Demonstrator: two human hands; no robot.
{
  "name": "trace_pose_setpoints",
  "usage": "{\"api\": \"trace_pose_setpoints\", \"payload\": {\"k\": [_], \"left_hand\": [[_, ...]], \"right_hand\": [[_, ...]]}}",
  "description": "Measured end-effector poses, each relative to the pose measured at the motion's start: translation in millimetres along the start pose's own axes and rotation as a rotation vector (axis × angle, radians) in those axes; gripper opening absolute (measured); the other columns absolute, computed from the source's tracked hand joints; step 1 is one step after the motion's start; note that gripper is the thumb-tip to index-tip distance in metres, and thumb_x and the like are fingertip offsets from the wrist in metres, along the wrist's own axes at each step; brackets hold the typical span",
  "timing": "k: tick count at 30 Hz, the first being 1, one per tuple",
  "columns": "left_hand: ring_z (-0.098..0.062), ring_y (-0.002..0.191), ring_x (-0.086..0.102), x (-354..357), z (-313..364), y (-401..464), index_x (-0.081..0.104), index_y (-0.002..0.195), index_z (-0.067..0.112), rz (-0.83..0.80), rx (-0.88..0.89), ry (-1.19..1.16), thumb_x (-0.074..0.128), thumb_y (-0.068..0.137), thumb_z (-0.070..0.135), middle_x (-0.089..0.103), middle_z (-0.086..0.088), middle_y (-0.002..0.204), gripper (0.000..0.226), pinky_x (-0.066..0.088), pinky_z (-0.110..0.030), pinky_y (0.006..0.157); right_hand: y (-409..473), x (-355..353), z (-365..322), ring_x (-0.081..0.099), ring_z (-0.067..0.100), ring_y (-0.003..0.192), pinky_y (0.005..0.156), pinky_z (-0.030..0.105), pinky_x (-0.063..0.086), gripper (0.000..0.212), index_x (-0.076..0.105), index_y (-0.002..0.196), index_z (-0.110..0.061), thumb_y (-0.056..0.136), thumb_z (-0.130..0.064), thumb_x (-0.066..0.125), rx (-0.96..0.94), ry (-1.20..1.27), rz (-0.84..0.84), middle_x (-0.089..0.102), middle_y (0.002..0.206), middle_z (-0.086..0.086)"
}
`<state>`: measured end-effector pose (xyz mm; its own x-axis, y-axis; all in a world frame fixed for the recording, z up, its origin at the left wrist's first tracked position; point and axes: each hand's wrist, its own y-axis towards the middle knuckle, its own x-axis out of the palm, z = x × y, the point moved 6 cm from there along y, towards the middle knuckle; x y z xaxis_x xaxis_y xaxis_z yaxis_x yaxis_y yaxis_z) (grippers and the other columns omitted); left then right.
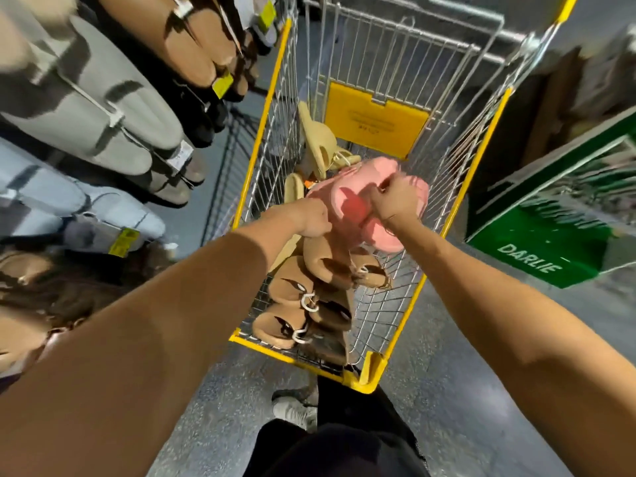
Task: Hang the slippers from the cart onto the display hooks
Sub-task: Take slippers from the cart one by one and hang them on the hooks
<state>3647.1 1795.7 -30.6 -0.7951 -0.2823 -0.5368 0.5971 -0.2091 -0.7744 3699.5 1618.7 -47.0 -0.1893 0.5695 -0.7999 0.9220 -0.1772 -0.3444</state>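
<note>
Nearest the camera, dark trousers (344, 449) and a grey shoe (292, 413) stand on speckled grey floor (213, 425), just behind the near yellow rim of the wire cart (303, 363). Both bare forearms reach forward over that rim. Below and nearer than the hands, brown slippers (292, 304) lie bunched in the near end of the cart, white plastic hanger loops showing among them. Left hand (311, 218): fingers curled down, gripping the top of a brown slipper pair that hangs beneath it; exact finger placement is hidden by the hand itself. Right hand (395, 201): closed in a fist on the pink slippers (375, 201), which are lifted above the cart floor, held between and just beyond the two hands; the pink pair touches the right wrist side. Beyond the hands, beige slippers (320, 142) lean against the cart's left wire wall, near a yellow panel (375, 125) at the far end. To the left of the left hand, a display rack carries hung slippers: grey pairs (103, 108), tan pairs (196, 46) higher up, pale blue pairs (86, 208) lower, several with yellow tags (124, 241). To the right of the right hand, well apart, sits a green bin (537, 249) lettered DARLIE. Motion blur softens the rack edges.
</note>
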Motion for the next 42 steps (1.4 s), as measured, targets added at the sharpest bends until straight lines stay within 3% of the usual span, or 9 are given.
{"api": "trace_pose_setpoints", "payload": {"k": [5, 9, 13, 20, 24, 29, 33, 36, 42], "left_hand": [[-0.038, 0.1, 0.064, -14.3, 1.6, -44.2, 0.067, 0.113, 0.002, 0.018, 0.03, -0.065, 0.062, 0.091, 0.056, 0.068, -0.018, 0.11, 0.058, 0.053, -0.042, 0.088], [-0.01, 0.106, 0.066, -18.3, -7.7, -85.8, 0.069, 0.119, 0.034, 0.117, 0.109, -0.281, 0.074, 0.051, 0.088, 0.072, 0.017, 0.111, 0.088, 0.051, -0.036, 0.102], [-0.011, 0.093, 0.062, -33.7, -39.8, -134.0, 0.067, 0.113, 0.021, 0.434, 0.006, -0.755, 0.086, 0.077, 0.043, 0.07, 0.004, 0.107, 0.046, 0.049, -0.028, 0.086], [-0.021, 0.108, 0.06, -61.1, -109.3, -231.7, 0.05, 0.134, 0.004, 1.084, -0.153, -1.316, 0.069, 0.087, 0.012, 0.061, -0.006, 0.126, 0.051, 0.05, -0.029, 0.085], [-0.02, 0.103, 0.064, -98.9, -136.0, -318.7, 0.06, 0.12, 0.014, 1.337, -0.044, -1.343, 0.08, 0.082, 0.023, 0.065, -0.001, 0.11, 0.044, 0.051, -0.028, 0.083], [-0.021, 0.105, 0.066, -132.3, -156.2, -429.6, 0.06, 0.128, 0.014, 1.537, 0.042, -1.18, 0.083, 0.069, 0.03, 0.068, -0.003, 0.115, 0.065, 0.055, -0.032, 0.085], [-0.022, 0.104, 0.063, -138.4, -169.9, -504.1, 0.057, 0.129, 0.011, 1.646, 0.069, -1.131, 0.084, 0.073, 0.023, 0.065, -0.003, 0.115, 0.063, 0.054, -0.034, 0.087], [-0.021, 0.099, 0.065, -141.4, -180.7, -549.3, 0.06, 0.117, 0.012, 1.673, 0.137, -1.072, 0.081, 0.078, 0.013, 0.067, -0.003, 0.109, 0.045, 0.053, -0.03, 0.079], [-0.019, 0.106, 0.069, -143.2, -201.7, -599.3, 0.054, 0.126, 0.014, 1.481, 0.225, -1.023, 0.086, 0.076, 0.023, 0.069, -0.007, 0.121, 0.061, 0.061, -0.042, 0.089]], "right_hand": [[-9.0, -56.8, -45.2, 0.064, 0.034, 0.101, 0.086, 0.042, 0.053, 0.027, 0.065, 0.106, -0.005, 0.087, -0.023, 0.06, 0.052, 0.21, 0.105, 0.069, 0.107, 0.017], [-39.6, -74.3, -93.9, 0.06, 0.026, 0.069, 0.057, 0.028, 0.046, 0.019, 0.061, 0.066, -0.012, 0.081, -0.02, 0.054, 0.083, 0.491, 0.087, 0.062, 0.07, 0.01], [-95.8, -80.6, -163.4, 0.048, 0.013, 0.034, 0.036, 0.017, 0.033, 0.025, 0.055, 0.067, -0.011, 0.092, -0.007, 0.052, 0.12, 0.951, -0.073, 0.055, 0.057, 0.008], [-198.9, -105.8, -289.7, 0.054, 0.016, 0.053, 0.054, 0.031, 0.047, 0.011, 0.056, 0.082, -0.009, 0.093, -0.008, 0.054, -0.077, 1.155, -0.29, 0.057, 0.07, 0.008], [-262.7, -124.6, -350.1, 0.052, 0.015, 0.043, 0.047, 0.026, 0.039, 0.012, 0.055, 0.071, -0.005, 0.08, 0.003, 0.052, -0.218, 1.239, -0.471, 0.062, 0.064, 0.014], [-337.6, -145.2, -405.6, 0.049, 0.012, 0.048, 0.051, 0.02, 0.041, 0.016, 0.051, 0.08, -0.011, 0.091, 0.0, 0.045, -0.417, 1.174, -0.668, 0.069, 0.106, 0.021], [-398.3, -175.4, -442.2, 0.044, 0.013, 0.051, 0.051, 0.023, 0.029, 0.028, 0.05, 0.071, -0.014, 0.095, -0.006, 0.04, -0.62, 1.156, -0.782, 0.057, 0.055, 0.003], [-429.9, -193.7, -474.5, 0.039, 0.016, 0.058, 0.059, 0.027, 0.014, 0.025, 0.049, 0.075, -0.01, 0.098, -0.01, 0.04, -0.691, 1.212, -0.868, 0.044, 0.048, -0.001], [-479.1, -201.1, -535.6, 0.051, 0.017, 0.067, 0.058, 0.02, 0.037, 0.016, 0.055, 0.093, 0.002, 0.095, -0.013, 0.05, -0.758, 1.24, -0.973, 0.065, 0.084, 0.015]]}}
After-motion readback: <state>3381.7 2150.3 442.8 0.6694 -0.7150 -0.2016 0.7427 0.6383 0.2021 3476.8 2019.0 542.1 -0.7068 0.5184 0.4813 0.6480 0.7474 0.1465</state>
